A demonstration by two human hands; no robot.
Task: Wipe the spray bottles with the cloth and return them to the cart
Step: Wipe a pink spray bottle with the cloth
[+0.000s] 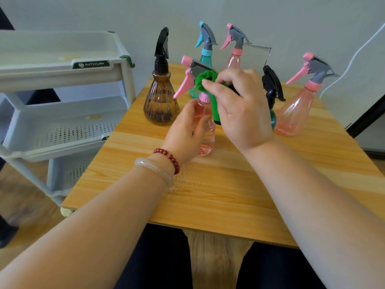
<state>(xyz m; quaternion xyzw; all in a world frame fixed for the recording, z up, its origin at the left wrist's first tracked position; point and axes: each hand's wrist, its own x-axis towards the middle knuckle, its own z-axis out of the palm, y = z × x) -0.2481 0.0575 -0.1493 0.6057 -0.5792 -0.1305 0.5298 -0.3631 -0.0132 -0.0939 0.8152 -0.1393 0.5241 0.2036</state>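
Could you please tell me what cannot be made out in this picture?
Head view:
- Green bottle: body mostly behind the right hand.
- Teal bottle: lower body behind the held pink bottle and cloth.
- Cart: bottom shelf partly hidden by the table.

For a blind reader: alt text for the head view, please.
The left hand holds a pink spray bottle on a table while the right hand presses a green cloth to its sprayer head. Five more bottles stand behind, a grey cart alongside.

1. Left hand (pixel 187 130), centre frame, forearm entering from lower left, fingers curled round a clear pink plastic spray bottle (pixel 208 140).
2. Right hand (pixel 239 109), slightly higher and to the right, fingertips pinching a fluffy green cloth (pixel 215 110).
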